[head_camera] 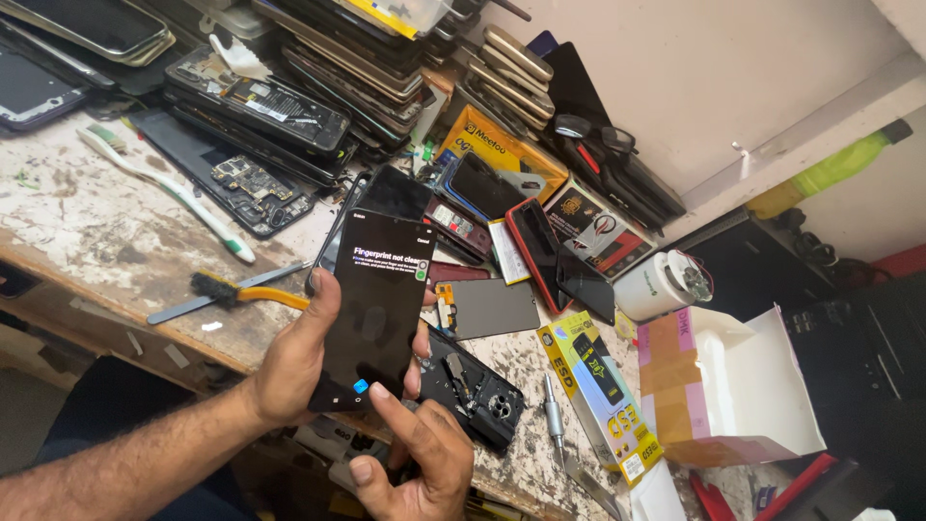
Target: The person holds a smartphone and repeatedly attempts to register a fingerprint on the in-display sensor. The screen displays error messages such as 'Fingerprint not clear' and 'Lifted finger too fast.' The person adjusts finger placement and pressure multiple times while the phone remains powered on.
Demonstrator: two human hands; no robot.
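The left hand (294, 362) grips a lit black phone (378, 304) upright above the near edge of the workbench (106, 241); the right hand (420, 458), otherwise curled, presses one fingertip near the screen's lower edge, apparently mid-test of the fingerprint reader; next needs a steady, centred press

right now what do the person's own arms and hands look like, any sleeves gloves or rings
Both are bare. The left hand and its forearm show no sleeve, glove, watch or band, and the forearm is hairy. The right hand is also ungloved, with no ring visible on the fingers that show, and short nails. Only a little of its wrist is in view, so a sleeve further up that arm cannot be ruled out.
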